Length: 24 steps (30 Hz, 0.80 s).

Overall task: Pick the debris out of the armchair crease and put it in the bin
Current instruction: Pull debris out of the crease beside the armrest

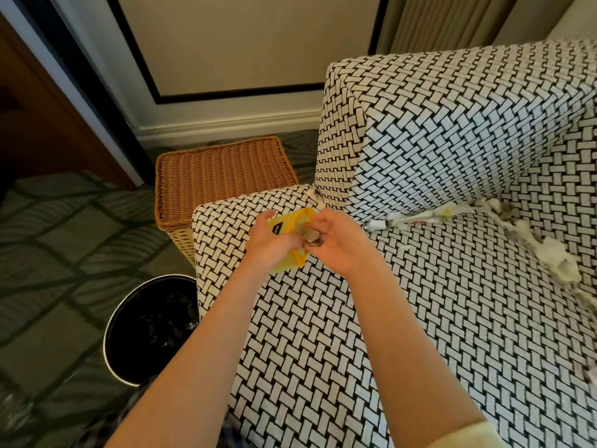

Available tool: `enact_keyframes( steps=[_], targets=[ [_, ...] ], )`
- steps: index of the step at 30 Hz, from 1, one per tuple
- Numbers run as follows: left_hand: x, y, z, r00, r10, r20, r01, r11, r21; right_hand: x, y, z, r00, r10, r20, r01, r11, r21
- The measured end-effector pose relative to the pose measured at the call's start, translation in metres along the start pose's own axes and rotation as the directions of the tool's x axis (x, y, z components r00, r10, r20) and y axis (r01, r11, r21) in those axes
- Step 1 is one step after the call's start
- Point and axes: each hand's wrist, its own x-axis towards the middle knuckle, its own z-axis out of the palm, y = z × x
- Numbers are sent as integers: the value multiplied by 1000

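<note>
While L-grip (271, 244) holds yellow wrapper (288, 225), R-grip (339, 248) coins (312, 238), white scraps (420, 216) line crease (356, 215).

I'm in a furnished living room or hotel room: a woven-pattern armchair (452, 302), leaf-patterned carpet (64, 240), a wicker hamper (219, 169), curtains (436, 21), a panelled wall (245, 43) with white skirting (226, 124), and a bag-lined bin (151, 324).

Black-and-white basket-weave all over the armchair (420, 302). The packet (284, 226) I'm gripping is bright yellow with a small black label, and the round pieces (313, 239) look dull grey. White and cream debris (420, 216) lines the crease. Down left, the bin (129, 350) is black (pale rim), the wicker basket (219, 176) orange-brown, and the carpet (64, 240) grey-green with dark lattice lines.
</note>
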Motion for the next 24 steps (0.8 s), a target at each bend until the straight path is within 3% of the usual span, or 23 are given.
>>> enact_keyframes(
  steps=[5, 9, 15, 19, 22, 24],
  targets=[
    [2, -2, -1, 999, 33, -12, -33, 998, -52, 3, -3, 2, 999, 27, 19, -28, 999, 32],
    [10, 0, 0, 989, 64, -135, -69, 997, -37, 3, -5, 0, 1000, -25, 16, 23, 990, 137],
    [19, -3, -2, 963, 124, -240, -126, 992, 7, 5, -2, 4, 999, -47, 14, 46, 995, 83],
    [15, -2, -5, 900, 210, -383, -93, 949, 302, 9, -1, -2, 993, -102, -53, 105, 994, 43],
    [12, -4, -2, 938, 166, -304, 25, 843, 538, 17, 1, -8, 973, -126, -196, 123, 992, -27],
    [11, -4, 6, 953, 192, -234, 4, 767, 642, 22, 5, -12, 939, -183, -289, 134, 974, -183]
  ],
)
